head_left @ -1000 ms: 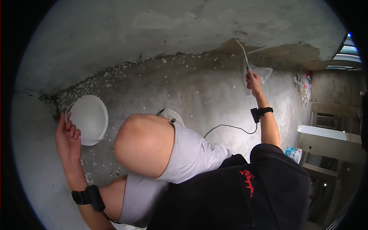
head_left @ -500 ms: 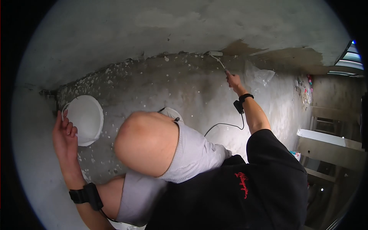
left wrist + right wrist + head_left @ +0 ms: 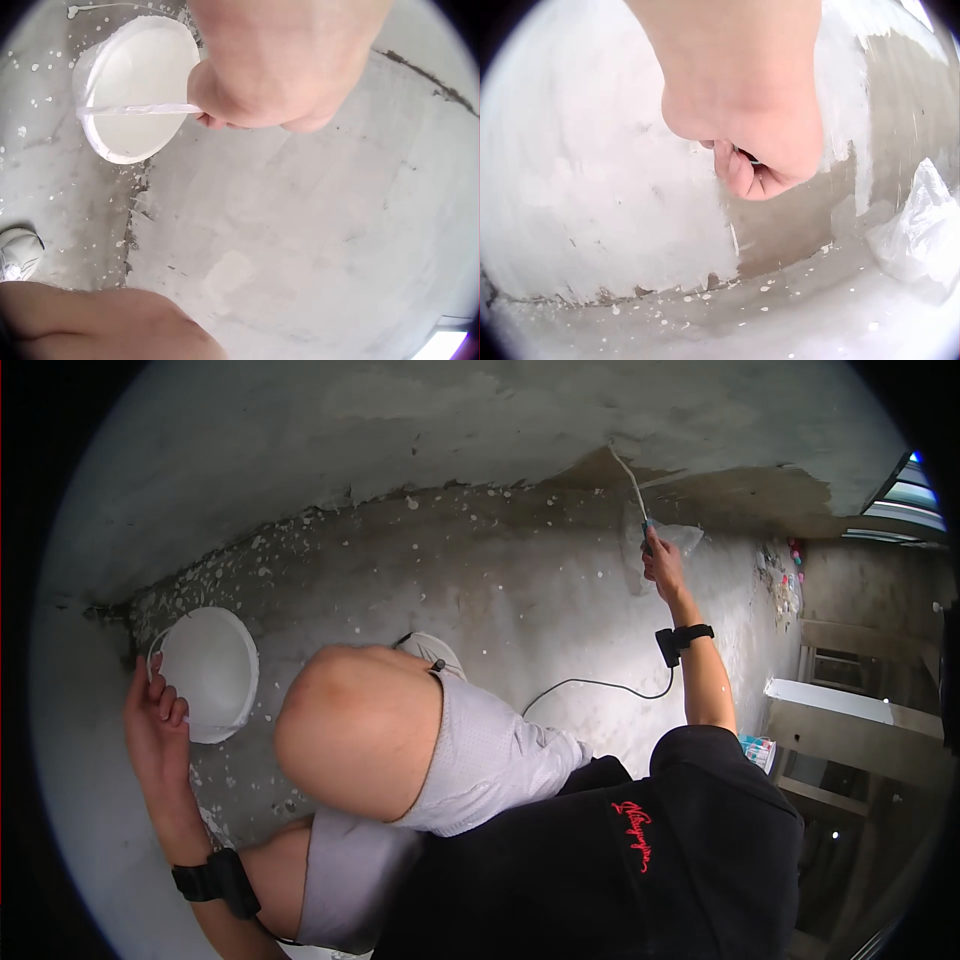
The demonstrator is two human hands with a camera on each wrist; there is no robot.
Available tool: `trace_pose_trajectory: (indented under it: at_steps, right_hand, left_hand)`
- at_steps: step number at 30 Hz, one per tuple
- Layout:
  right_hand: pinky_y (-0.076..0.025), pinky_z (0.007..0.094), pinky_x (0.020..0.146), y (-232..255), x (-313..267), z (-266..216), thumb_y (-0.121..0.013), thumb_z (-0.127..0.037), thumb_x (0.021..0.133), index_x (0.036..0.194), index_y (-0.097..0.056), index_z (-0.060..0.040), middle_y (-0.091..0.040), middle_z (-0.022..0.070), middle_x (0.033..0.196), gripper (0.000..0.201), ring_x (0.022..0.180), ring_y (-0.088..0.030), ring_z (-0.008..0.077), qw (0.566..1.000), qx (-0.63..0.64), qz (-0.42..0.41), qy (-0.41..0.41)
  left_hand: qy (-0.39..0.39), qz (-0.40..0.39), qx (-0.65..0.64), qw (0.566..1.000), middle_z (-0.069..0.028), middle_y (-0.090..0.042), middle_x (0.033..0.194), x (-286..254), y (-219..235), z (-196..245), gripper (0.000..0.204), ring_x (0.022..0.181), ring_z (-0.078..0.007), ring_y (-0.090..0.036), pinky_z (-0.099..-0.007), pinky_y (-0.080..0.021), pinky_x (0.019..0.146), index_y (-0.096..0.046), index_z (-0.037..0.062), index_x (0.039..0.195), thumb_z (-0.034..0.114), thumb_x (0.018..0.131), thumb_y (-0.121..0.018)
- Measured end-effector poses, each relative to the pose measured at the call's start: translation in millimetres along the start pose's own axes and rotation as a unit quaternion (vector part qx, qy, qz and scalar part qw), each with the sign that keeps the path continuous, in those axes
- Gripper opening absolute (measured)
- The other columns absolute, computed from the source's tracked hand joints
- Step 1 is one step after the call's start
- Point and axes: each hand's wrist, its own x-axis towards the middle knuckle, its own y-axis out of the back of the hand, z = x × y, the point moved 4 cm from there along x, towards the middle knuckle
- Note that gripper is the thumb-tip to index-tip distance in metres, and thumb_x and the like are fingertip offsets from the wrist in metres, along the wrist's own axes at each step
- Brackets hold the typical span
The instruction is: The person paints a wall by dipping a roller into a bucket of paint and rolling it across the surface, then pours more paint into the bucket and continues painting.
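My left hand (image 3: 160,725) grips the thin handle (image 3: 142,110) of a white bucket (image 3: 212,672). White paint (image 3: 139,79) shows inside the bucket, which stands on the floor close to the wall. Out to the right, my right hand (image 3: 664,567) holds a paint roller (image 3: 632,482) by its grip, fingers curled round it. The roller's pale rod reaches up to the wall (image 3: 480,430), beside a bare brown patch (image 3: 740,492); its head blends into the wall. In the right wrist view, the right hand (image 3: 742,142) hides the roller almost wholly.
A crumpled clear plastic bag (image 3: 682,540) lies by the foot of the wall near my right hand. White paint drips spot the floor (image 3: 420,580). My bent knee (image 3: 355,730) stands between both hands. A cable (image 3: 590,682) hangs from the right wrist. Farther right is a printed bucket (image 3: 757,750).
Half a second ago the roller was lower and farther left, at the wall's base; now my right hand has swung it back right and up the wall. The left hand keeps its hold.
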Motion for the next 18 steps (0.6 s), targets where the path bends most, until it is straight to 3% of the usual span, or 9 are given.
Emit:
trace_pose_trajectory:
  at_steps: [6, 9, 13, 15, 18]
  right_hand:
    - [-0.035, 0.0280, 0.043, -36.5, 61.8, 44.5, -0.060, -0.051, 0.091, 0.072, -0.057, -0.0048, -0.050, 0.0000, 0.061, 0.050, 0.047, -0.043, 0.0112, 0.981, -0.185, 0.006, -0.062]
    - [-0.031, 0.0280, 0.042, -67.2, 94.1, 64.5, -0.061, -0.049, 0.091, 0.074, -0.058, -0.0054, -0.046, -0.0006, 0.058, 0.047, 0.045, -0.040, 0.0107, 0.965, -0.248, 0.026, -0.088]
    - [-0.033, 0.0288, 0.043, -75.0, 100.2, 80.7, -0.062, -0.048, 0.089, 0.076, -0.060, -0.0043, -0.048, -0.0002, 0.059, 0.046, 0.047, -0.042, 0.0109, 0.963, -0.247, 0.021, -0.105]
    - [-0.033, 0.0272, 0.043, -57.2, 93.6, 89.6, -0.063, -0.050, 0.089, 0.076, -0.061, -0.0045, -0.047, -0.0015, 0.059, 0.047, 0.047, -0.042, 0.0098, 0.977, -0.199, 0.031, -0.064]
    - [-0.029, 0.0242, 0.041, -29.2, 52.8, 66.2, -0.064, -0.051, 0.089, 0.076, -0.059, -0.0057, -0.046, -0.0038, 0.058, 0.047, 0.046, -0.038, 0.0069, 0.990, -0.126, 0.064, -0.031]
  left_hand:
    - [0.003, 0.003, -0.005, 1.000, 0.0061, -0.039, 0.067, -3.7, 0.6, 2.6, 0.027, 0.051, -0.0027, -0.030, -0.0205, -0.025, 0.045, -0.055, -0.0007, 0.113, 0.022, 0.098, -0.058]
    - [-0.002, 0.015, -0.001, 1.000, 0.0059, -0.039, 0.067, -3.4, 4.0, 4.7, 0.026, 0.051, -0.0029, -0.030, -0.0202, -0.026, 0.044, -0.054, 0.0000, 0.114, 0.021, 0.099, -0.057]
    - [-0.007, 0.018, -0.016, 1.000, 0.0063, -0.039, 0.066, 0.9, 15.7, 3.8, 0.027, 0.052, -0.0021, -0.031, -0.0200, -0.026, 0.045, -0.054, -0.0008, 0.115, 0.021, 0.098, -0.058]
    - [-0.010, 0.036, -0.016, 0.999, 0.0063, -0.039, 0.066, -1.8, 12.9, 3.5, 0.028, 0.052, -0.0023, -0.031, -0.0201, -0.026, 0.045, -0.054, -0.0011, 0.115, 0.021, 0.098, -0.058]
    - [-0.009, 0.037, -0.007, 0.999, 0.0062, -0.039, 0.067, -2.7, 9.5, 2.1, 0.029, 0.052, -0.0028, -0.030, -0.0203, -0.026, 0.045, -0.054, -0.0017, 0.115, 0.022, 0.099, -0.057]
